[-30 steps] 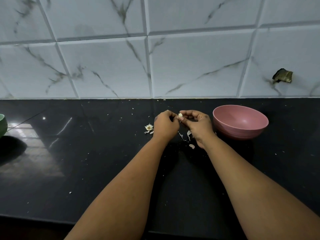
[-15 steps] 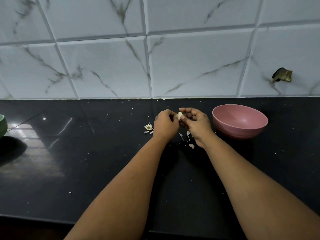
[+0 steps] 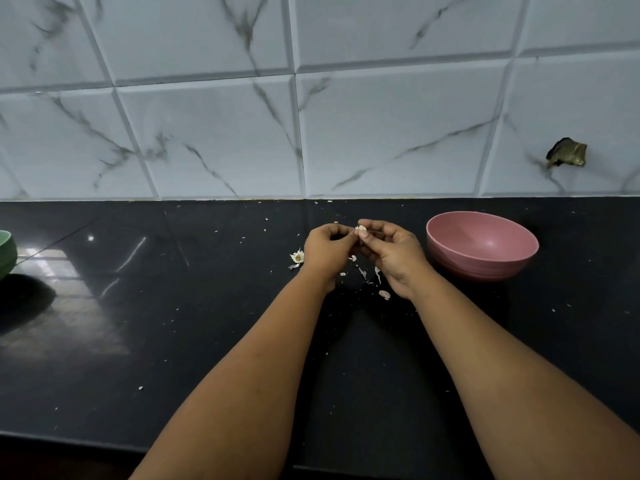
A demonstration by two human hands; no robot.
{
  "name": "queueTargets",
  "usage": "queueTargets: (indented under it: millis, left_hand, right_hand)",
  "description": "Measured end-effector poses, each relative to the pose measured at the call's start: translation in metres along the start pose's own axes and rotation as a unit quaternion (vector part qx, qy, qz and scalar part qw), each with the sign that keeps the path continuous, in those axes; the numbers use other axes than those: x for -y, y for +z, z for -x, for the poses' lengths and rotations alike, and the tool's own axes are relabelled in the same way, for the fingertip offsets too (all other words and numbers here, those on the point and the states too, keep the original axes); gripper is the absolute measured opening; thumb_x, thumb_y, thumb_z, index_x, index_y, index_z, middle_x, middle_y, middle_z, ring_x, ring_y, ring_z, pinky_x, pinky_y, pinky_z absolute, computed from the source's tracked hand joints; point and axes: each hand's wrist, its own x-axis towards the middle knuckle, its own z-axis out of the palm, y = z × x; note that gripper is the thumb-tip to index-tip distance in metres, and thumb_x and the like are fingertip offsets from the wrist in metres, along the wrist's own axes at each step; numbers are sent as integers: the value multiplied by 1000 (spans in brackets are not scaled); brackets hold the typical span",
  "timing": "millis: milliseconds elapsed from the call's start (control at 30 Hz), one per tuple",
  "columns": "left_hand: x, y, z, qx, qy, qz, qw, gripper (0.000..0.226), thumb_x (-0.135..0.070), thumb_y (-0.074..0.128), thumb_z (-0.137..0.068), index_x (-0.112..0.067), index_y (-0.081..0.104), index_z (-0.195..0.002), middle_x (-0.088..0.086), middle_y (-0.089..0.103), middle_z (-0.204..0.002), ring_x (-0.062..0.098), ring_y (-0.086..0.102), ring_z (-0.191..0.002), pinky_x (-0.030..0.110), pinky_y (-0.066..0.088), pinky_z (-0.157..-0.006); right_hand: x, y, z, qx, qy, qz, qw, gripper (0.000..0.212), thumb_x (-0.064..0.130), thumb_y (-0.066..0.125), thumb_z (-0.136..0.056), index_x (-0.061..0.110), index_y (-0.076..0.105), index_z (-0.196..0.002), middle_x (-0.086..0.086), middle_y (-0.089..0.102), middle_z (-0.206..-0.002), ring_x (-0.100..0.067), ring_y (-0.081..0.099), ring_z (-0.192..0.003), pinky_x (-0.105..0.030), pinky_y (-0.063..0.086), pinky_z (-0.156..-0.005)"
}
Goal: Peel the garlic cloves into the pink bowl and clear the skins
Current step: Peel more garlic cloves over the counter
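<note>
Both hands have lifted slightly; left hand (image 3: pixel 329 249) and right hand (image 3: pixel 391 251) pinch the small pale garlic clove (image 3: pixel 361 229), which could slip onto the black bench (image 3: pixel 173 323), missing the round pink plastic bowl (image 3: pixel 482 244).

Dim light; glare on countertop (image 3: pixel 86 258); edges warped

Green bowl (image 3: pixel 6 252) — cut off left

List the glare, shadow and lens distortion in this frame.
Head view: window glare on the black counter at left; dark shadow beside the green bowl; wide-angle bowing of the wall tiles; soft shadow under the pink bowl; hands look sharp.
</note>
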Motion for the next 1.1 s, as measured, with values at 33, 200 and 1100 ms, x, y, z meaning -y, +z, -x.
queueTargets:
  millis: [33, 200, 1100]
  left_hand:
    - [-1, 0, 0, 14, -17, 44, 999, 9, -8, 67, -88, -9, 69, -79, 5, 68, -71, 12, 63, -66, 29, 56, -73]
    - [-7, 0, 4, 53, -73, 163, 983, 14, 0, 64, -89, -6, 67, -76, 6, 65, -71, 11, 58, -65, 24, 53, -78]
    - [2, 4, 0, -7, 52, -107, 993, 9, -24, 69, -89, -20, 65, -81, 1, 69, -80, 15, 61, -70, 40, 56, -75]
  right_hand:
    - [1, 0, 1, 1, 5, -14, 1000, 16, -1, 63, -87, 9, 67, -98, -7, 69, -87, -11, 68, -76, -18, 55, -68]
    - [6, -3, 1, 20, 41, -88, 995, 18, -6, 58, -89, 6, 66, -101, -4, 71, -83, -7, 69, -71, -16, 54, -65]
    - [0, -3, -3, -38, -1, -18, 999, 14, -4, 61, -89, 9, 64, -94, -7, 68, -89, -12, 66, -83, -19, 56, -75]
